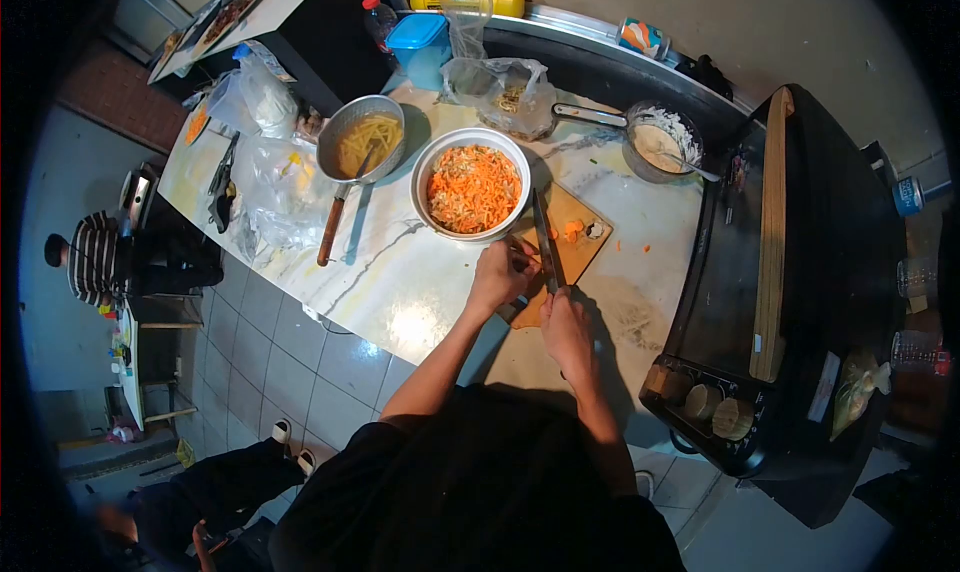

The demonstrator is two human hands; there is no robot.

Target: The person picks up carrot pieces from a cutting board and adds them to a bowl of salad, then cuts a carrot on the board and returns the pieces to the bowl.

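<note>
My right hand (pixel 568 334) grips a large knife (pixel 546 237), its long dark blade pointing away from me over a wooden cutting board (pixel 578 210). My left hand (pixel 500 275) is just left of the blade, fingers bent together at the board's edge. What they hold, if anything, is too small and shaded to make out. Orange carrot pieces (pixel 573 229) lie on the board right of the blade, beside a small whitish piece (pixel 594 231). Beyond my left hand stands a white bowl (pixel 421 190) full of shredded orange and pale vegetables (pixel 475 190).
A saucepan (pixel 338 162) with pale strips in liquid stands left of the bowl, its handle (pixel 329 234) towards me. Plastic bags (pixel 285 192) lie farther left. A pan of white batter (pixel 660 150) is behind the board. A black oven (pixel 740 272) borders the right side. Two people are at left.
</note>
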